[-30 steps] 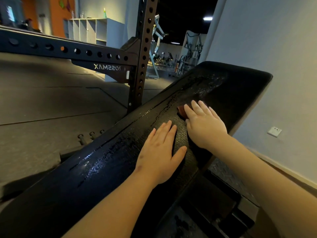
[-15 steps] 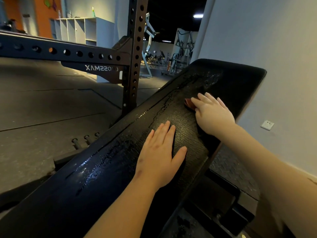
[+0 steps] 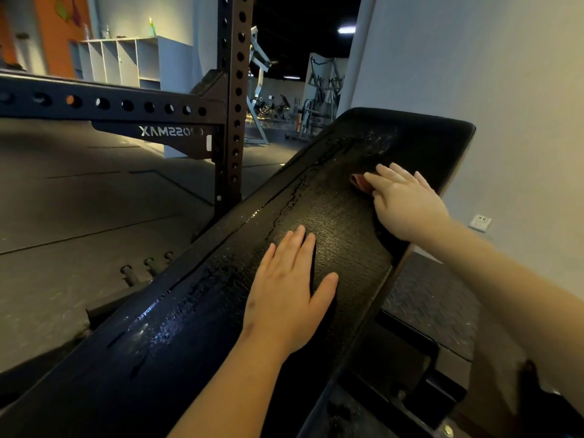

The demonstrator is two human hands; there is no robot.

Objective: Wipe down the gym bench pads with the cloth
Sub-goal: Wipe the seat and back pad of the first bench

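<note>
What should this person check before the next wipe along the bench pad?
1. The cloth sits under the right hand: ok, flat fingers press it down.
2. The left hand steadies the bench pad: ok, it lies flat on it.
3. Upper end of the pad dry: not ok, wet streaks show there.
4. Pad ahead free of objects: ok.
5. Wiping side clean: cannot tell, mostly hidden.

Bench pad (image 3: 331, 222): long, black, textured, its far end close to the wall.
Wet streaks (image 3: 177, 314): glistening along the pad's left edge and near its far end.
Left hand (image 3: 284, 298): flat, palm down on the pad's middle.
Cloth (image 3: 360, 181): reddish, mostly covered, lying toward the far end.
Right hand (image 3: 407, 203): straight fingers pressing on the cloth, near the right edge.
</note>
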